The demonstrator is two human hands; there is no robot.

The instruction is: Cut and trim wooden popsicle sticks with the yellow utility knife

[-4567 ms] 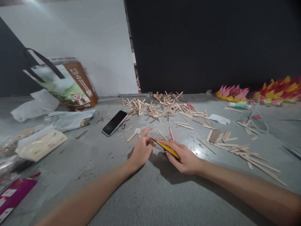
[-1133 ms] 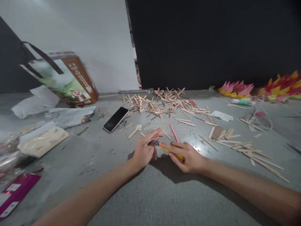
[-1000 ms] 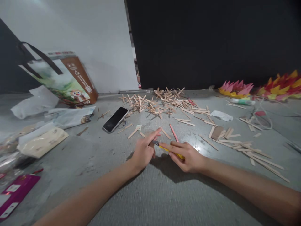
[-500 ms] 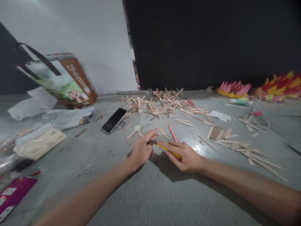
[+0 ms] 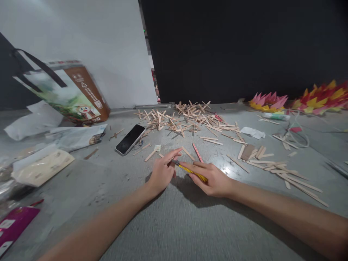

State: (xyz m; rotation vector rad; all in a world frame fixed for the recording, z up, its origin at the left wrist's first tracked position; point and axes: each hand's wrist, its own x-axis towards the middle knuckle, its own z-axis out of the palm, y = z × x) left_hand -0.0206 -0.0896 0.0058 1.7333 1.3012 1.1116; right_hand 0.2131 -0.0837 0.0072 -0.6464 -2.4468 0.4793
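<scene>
My right hand (image 5: 214, 179) is closed around a slim yellow utility knife (image 5: 194, 172), whose grey tip points left toward my other hand. My left hand (image 5: 163, 168) is bent with its index finger reaching forward. Its thumb and fingers pinch at the knife's tip, on something small that I cannot make out. Just beyond my hands lie a loose wooden craft stick (image 5: 188, 153) and a pink patterned stick (image 5: 197, 152). A heap of craft sticks, many joined in crosses (image 5: 190, 116), lies farther back.
A phone (image 5: 130, 140) lies left of centre. Behind it stands a shopping bag (image 5: 87, 94), with plastic packets (image 5: 43, 165) nearer. Loose craft sticks (image 5: 296, 181) spread to the right. Pink and yellow folded paper (image 5: 268, 102), a glue tube (image 5: 276, 116) and a white cable (image 5: 307, 136) lie at the back right.
The whole view has shifted slightly, so things appear a little farther left. Both hands keep nearly the same pose, with the knife still at the left fingers.
</scene>
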